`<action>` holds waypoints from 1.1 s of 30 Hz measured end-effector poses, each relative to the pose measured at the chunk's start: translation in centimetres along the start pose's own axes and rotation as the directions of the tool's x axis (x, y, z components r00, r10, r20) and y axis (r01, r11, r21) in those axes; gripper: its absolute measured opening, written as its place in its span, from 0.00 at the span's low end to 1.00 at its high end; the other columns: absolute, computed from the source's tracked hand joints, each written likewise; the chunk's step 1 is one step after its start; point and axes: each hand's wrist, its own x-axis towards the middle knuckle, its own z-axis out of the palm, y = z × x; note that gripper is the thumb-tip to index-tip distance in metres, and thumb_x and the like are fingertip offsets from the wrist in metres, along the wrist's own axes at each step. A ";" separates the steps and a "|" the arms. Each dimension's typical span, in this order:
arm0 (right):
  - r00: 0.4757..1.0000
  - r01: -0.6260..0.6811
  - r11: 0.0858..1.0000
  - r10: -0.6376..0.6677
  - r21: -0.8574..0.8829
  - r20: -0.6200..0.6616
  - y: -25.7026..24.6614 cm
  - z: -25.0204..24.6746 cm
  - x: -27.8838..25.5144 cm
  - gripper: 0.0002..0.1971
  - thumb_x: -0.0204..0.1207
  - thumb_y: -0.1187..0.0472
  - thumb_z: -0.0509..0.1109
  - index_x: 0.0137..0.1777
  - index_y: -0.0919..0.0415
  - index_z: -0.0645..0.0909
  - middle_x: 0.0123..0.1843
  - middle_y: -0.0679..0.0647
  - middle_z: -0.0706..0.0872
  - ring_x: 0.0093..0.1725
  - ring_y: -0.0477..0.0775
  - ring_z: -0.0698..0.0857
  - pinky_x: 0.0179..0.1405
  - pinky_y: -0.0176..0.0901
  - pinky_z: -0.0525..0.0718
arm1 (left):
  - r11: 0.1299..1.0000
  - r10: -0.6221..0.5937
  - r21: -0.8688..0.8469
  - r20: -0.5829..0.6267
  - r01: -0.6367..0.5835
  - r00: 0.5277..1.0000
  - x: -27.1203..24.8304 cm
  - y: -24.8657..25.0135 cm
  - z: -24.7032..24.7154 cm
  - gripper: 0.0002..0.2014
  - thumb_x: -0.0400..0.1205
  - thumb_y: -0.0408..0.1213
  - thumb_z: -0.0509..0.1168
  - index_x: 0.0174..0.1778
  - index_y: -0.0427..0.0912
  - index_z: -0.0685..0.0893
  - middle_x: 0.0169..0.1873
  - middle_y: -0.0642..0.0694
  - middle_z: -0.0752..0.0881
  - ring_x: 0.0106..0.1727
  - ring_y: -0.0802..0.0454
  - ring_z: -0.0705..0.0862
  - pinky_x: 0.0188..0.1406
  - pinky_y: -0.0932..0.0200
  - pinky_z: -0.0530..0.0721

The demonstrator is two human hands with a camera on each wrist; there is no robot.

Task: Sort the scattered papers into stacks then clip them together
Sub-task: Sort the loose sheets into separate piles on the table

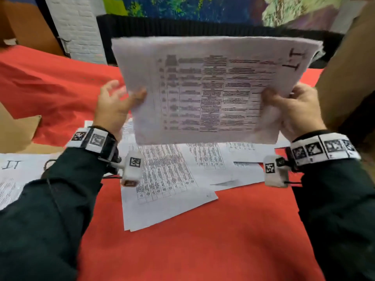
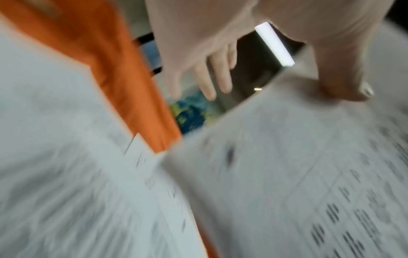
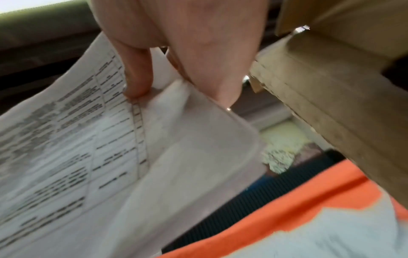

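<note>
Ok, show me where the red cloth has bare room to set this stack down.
Widest bare patch: the red cloth at the near edge, between both sleeves, below the loose sheets. A second lies far left, beyond the left hand, between the cardboard flap and brick wall. Crowded: the middle, under the held stack, and the left edge with the IT sheet.

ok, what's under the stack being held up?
Below the held stack, loose printed sheets overlap on the red cloth. Their far edges, and anything beyond, are covered by it.
</note>
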 end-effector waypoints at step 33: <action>0.883 0.029 0.997 0.006 -0.067 0.469 -1.6 12.2 0.2 0.19 0.66 0.75 0.83 0.58 0.68 0.89 0.48 0.43 0.95 0.46 0.44 0.93 0.47 0.37 0.89 | 0.132 -0.009 0.878 0.465 -0.460 0.885 0.3 12.9 -1.6 0.34 0.68 0.67 0.78 0.61 0.46 0.85 0.51 0.49 0.87 0.53 0.50 0.86 0.50 0.58 0.83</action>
